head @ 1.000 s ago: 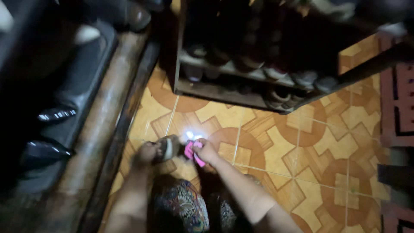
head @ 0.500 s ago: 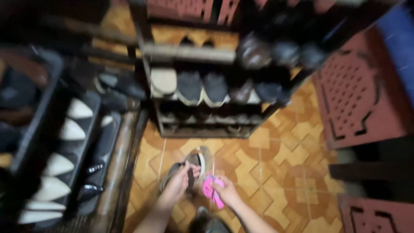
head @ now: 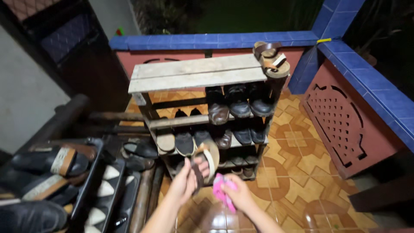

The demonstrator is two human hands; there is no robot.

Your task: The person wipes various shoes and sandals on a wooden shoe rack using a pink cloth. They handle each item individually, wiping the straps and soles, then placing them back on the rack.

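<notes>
Left hand: the left hand (head: 186, 183) is curled around a sandal (head: 206, 160), fingers clamped on its strap and sole.
Sandal position: held upright in the air, tan sole facing the camera, in front of the lower shelves of the shoe rack (head: 198, 77), near its front edge.
Right hand: the right hand (head: 239, 196) is bunched tight around a pink cloth (head: 223, 190).
Cloth position: just beside the sandal's lower right edge; contact cannot be told.
Rack contents: dark shoes fill 3 visible shelves; 1 pair of brown sandals (head: 271, 58) sits at the top board's right corner.
Floor: patterned orange tiles (head: 297, 168).
Left side: black trays (head: 92, 185) carrying more footwear.
</notes>
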